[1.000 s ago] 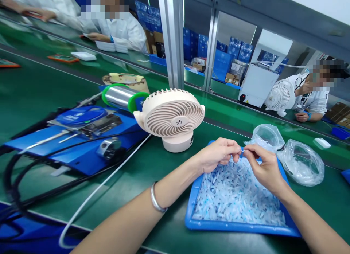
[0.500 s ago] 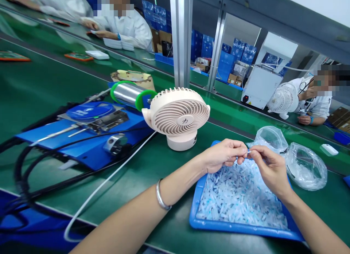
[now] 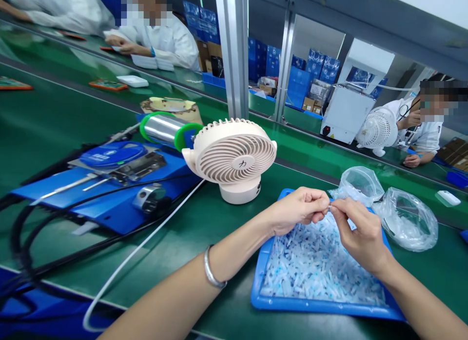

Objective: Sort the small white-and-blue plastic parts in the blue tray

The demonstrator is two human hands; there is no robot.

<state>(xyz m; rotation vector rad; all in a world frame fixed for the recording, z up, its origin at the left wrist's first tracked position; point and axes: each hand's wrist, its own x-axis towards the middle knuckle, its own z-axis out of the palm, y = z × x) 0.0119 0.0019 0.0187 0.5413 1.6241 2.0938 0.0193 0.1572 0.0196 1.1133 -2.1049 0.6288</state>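
My left hand [image 3: 298, 209] and my right hand [image 3: 360, 228] meet fingertip to fingertip above the far part of a blue tray [image 3: 307, 307]. Both are closed in a pinch on a tiny whitish piece, mostly covered by the fingers, so its kind does not show. Beneath them the tray holds a heap of small white and light-blue plastic pieces [image 3: 321, 267]. Two clear plastic bags, a nearer one [image 3: 409, 220] and a farther one [image 3: 361, 184], lie open beyond the tray, close to my right hand.
A cream desk fan [image 3: 237, 159] stands left of the tray, its white cable [image 3: 146, 247] running toward the front. Farther left sits a blue machine [image 3: 109, 189] with a metal roller [image 3: 161, 128] and black hoses. Co-workers in white coats sit across the line behind a metal post [image 3: 234, 57].
My camera view has shifted slightly, so the fan and machine appear farther left. My hands stay together over the tray, the right one turned a little more over the pinched piece.
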